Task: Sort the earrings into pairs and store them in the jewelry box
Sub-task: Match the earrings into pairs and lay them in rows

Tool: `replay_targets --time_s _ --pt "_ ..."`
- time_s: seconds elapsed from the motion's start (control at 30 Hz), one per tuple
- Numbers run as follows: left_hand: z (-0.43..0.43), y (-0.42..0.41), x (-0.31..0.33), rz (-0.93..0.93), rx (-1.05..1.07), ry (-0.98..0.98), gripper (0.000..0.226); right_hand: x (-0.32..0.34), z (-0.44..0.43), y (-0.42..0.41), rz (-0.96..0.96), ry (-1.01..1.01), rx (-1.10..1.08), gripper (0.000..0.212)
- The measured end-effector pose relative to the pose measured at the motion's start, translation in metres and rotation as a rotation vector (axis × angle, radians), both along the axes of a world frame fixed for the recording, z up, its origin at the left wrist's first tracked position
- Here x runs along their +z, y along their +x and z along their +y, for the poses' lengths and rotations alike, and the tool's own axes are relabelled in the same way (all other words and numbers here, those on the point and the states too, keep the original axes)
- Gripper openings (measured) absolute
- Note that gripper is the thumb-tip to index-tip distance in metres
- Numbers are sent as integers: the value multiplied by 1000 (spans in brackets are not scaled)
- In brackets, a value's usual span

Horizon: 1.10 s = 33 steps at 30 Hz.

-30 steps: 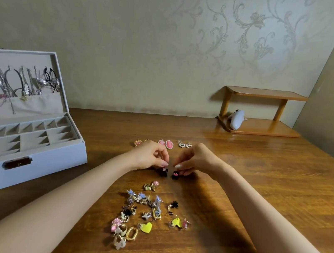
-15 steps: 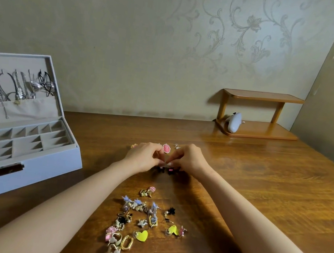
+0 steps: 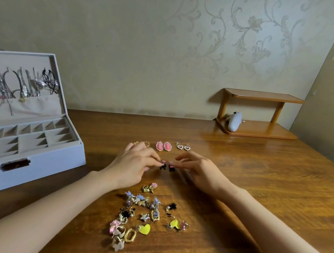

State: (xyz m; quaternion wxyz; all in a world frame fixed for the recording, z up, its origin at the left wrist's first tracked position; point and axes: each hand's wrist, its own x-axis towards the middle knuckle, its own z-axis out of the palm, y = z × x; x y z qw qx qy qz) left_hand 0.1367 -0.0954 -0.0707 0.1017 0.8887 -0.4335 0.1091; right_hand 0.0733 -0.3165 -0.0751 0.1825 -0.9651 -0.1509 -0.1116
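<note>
Now: black earring pair (image 3: 167, 167) side by side on table (image 3: 260, 195), mid-scene. Left hand (image 3: 133, 165) and right hand (image 3: 200, 171) relaxed, fingertips touching one earring each, neither gripping. Pink pair (image 3: 164, 146) and heart pair (image 3: 183, 146) just beyond. Unsorted pile (image 3: 143, 216) nearer. Jewelry box (image 3: 25, 160) open, left.

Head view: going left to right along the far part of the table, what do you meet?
Jewelry box → gold earrings → pink oval earrings → pearl heart earrings → wooden shelf holding a white object.
</note>
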Motion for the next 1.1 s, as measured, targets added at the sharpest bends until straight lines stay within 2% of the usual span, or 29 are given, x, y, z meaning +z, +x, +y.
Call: replay_targets --time_s 0.2,0.67,0.93,1.1 --pt "-4 -5 -5 68 11 122 55 -3 8 -6 30 -118 16 52" --pt "-14 6 0 93 90 177 46 -10 17 21 68 -159 -66 60" --pt "-12 7 2 112 95 127 47 -6 20 20 74 -49 -72 66" --pt "0 -4 8 161 125 11 38 0 22 6 13 92 -90 53"
